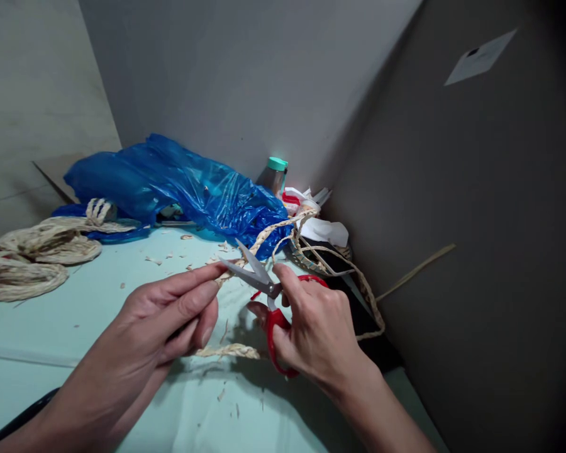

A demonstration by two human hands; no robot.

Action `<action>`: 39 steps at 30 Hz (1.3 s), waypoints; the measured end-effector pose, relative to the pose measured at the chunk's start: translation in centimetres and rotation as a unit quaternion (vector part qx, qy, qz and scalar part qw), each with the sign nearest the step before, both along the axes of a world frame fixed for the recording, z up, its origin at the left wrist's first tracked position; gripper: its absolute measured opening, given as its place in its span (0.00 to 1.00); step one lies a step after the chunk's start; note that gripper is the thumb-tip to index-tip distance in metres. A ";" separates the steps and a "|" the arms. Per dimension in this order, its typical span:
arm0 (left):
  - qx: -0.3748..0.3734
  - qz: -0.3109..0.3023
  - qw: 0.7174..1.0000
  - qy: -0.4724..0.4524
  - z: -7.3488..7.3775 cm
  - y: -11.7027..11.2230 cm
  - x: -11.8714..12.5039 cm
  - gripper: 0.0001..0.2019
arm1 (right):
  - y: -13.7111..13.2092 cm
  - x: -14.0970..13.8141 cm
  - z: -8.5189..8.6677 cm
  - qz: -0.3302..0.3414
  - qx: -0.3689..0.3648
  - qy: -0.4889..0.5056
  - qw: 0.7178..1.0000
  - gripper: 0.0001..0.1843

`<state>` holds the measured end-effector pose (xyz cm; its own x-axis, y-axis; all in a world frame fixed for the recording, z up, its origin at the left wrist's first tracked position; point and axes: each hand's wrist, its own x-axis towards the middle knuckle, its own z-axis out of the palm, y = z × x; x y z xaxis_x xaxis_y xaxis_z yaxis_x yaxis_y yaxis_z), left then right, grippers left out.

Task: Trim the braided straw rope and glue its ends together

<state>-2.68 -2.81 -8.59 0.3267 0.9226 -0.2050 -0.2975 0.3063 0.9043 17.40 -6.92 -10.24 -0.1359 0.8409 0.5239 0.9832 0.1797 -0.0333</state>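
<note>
My left hand (pixel 174 314) pinches a braided straw cord (pixel 266 236) between thumb and fingers. The cord runs from my fingertips up and right to the pile at the back. In my right hand (pixel 318 321) are red-handled scissors (pixel 279 333), fingers through the loops. Their blades are apart and point left, close to the cord at my left fingertips; whether they touch it I cannot tell. Another stretch of braid (pixel 231 351) hangs below my left hand, and part of it is hidden behind the hands.
Straw bundles (pixel 51 242) lie at the left, beside a crumpled blue plastic bag (pixel 170 176). A bottle with a teal lid (pixel 277 165) stands by the wall. Loops of braid (pixel 368 296) trail at the right over a black item. Straw scraps dot the pale green tabletop (pixel 136 251).
</note>
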 end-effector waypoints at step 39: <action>0.000 -0.068 0.997 -0.023 -0.4 -0.1 -0.1 0.06 | -0.4 -0.8 0.6 0.049 0.008 0.115 0.992 0.14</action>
